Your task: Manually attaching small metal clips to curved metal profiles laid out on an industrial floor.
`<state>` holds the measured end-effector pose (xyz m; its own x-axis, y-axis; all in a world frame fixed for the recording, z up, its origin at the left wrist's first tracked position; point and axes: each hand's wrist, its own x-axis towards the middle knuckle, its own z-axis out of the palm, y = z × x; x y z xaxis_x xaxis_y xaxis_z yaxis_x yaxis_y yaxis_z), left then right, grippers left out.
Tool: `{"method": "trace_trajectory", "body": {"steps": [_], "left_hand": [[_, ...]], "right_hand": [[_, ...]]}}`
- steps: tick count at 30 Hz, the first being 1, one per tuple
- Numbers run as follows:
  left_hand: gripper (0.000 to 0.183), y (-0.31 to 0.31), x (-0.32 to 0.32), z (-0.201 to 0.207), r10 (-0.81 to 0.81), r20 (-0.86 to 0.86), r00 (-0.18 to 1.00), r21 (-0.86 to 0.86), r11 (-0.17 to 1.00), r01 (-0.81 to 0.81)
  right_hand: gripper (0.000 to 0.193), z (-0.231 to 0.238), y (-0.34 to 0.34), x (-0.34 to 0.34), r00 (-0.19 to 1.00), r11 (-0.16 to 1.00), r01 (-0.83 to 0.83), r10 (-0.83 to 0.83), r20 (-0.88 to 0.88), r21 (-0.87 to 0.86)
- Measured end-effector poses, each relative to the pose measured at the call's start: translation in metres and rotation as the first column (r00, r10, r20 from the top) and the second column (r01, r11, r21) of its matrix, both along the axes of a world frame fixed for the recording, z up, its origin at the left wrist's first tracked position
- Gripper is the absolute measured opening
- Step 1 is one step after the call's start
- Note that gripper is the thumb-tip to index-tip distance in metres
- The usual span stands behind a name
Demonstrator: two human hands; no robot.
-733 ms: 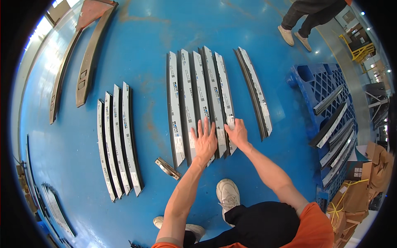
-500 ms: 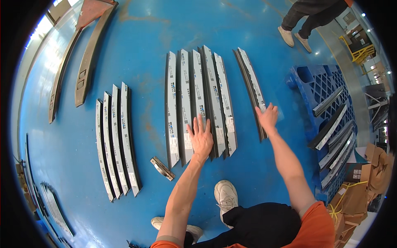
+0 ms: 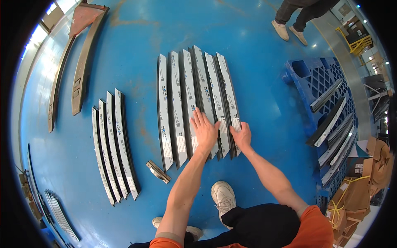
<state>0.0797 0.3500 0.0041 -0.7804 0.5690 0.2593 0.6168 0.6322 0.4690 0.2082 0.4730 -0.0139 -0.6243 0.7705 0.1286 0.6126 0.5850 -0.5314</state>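
Observation:
Several long metal profile strips (image 3: 175, 103) with white printed film and dark edges lie side by side on the blue floor in front of me. My left hand (image 3: 204, 132) rests flat across the middle strips, fingers stretched out. The rightmost profile strip (image 3: 228, 89) lies close beside the others. My right hand (image 3: 242, 135) is closed around its lower part, thumb on the left and fingers on the right side; the underside of the grip is hidden.
A second group of shorter strips (image 3: 118, 140) lies to the left. Near my feet is a small metal-and-wood block (image 3: 158, 171). A blue plastic pallet (image 3: 302, 76) holding more strips stands right, beside cardboard (image 3: 351, 194). A pallet jack (image 3: 84, 58) is far left; another person's legs (image 3: 295, 18) far right.
My right hand has brought the separate strip leftward, up against the group. My left hand stays flat on the strips, fingers closer to the middle one.

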Motion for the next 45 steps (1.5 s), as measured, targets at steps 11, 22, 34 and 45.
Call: {"method": "trace_trajectory", "body": {"steps": [11, 22, 34, 45], "left_hand": [[0.058, 0.019, 0.013, -0.007, -0.120, 0.438, 0.891, 0.300, 0.954, -0.019], [0.064, 0.024, 0.045, -0.006, -0.128, 0.305, 0.944, 0.195, 0.978, 0.069], [0.054, -0.035, 0.043, 0.004, -0.152, -0.019, 0.988, 0.033, 0.988, 0.152], [0.082, -0.316, -0.093, 0.030, 0.568, -0.255, 0.783, -0.197, 0.762, -0.617]], "right_hand": [[0.035, 0.005, 0.013, 0.024, 0.993, 0.993, 0.106, -0.103, -0.050, 0.052], [0.037, 0.014, 0.038, 0.029, 0.999, 0.999, 0.031, -0.030, 0.037, -0.021], [0.036, 0.065, 0.012, 0.008, 0.999, 0.933, -0.011, -0.004, -0.040, -0.361], [0.019, 0.055, 0.014, -0.051, 0.911, 0.958, -0.259, 0.286, -0.298, 0.128]]}}
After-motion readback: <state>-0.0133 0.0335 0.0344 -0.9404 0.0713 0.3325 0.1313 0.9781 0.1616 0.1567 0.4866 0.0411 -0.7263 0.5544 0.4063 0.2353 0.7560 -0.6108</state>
